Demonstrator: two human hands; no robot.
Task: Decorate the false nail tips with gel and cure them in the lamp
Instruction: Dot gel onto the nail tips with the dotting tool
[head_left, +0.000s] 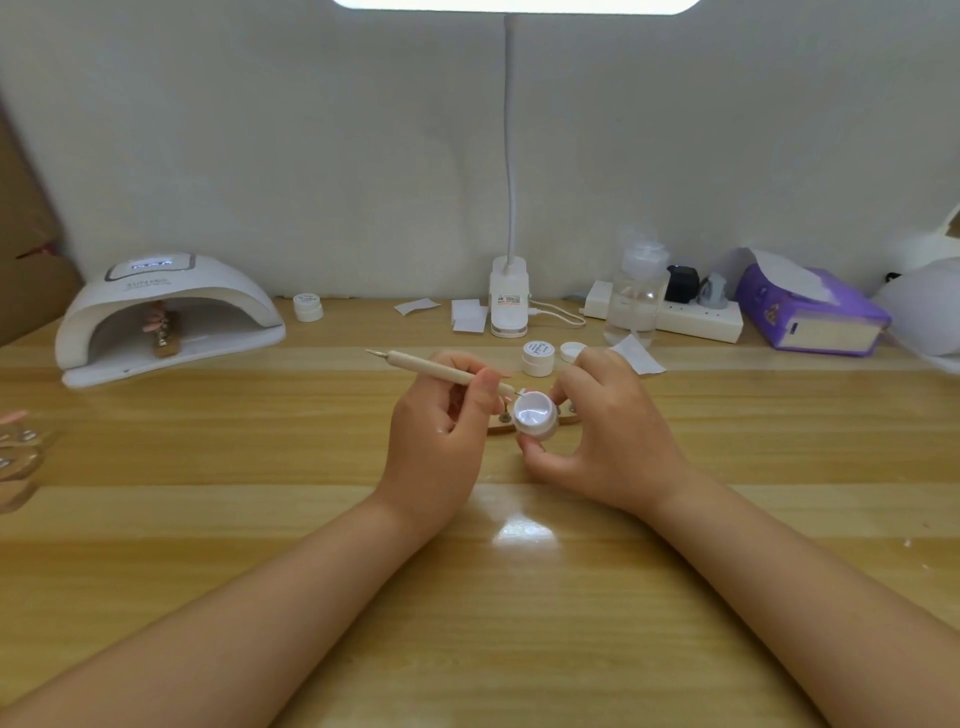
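The left hand (441, 415) pinches the tool (436, 367), tip at the open gel pot (536, 415); the right hand (602, 431) pinches that pot above the tip stand (519, 427). Overloading risks drips on the bench (519, 597). Another stand (165, 332) sits in the lamp (166, 312).

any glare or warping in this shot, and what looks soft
Head view: the overhead light panel is blown out white, with a glare patch on the table and a sheen inside the open gel pot; the wide lens bows the table edges; items at far left look blurred.
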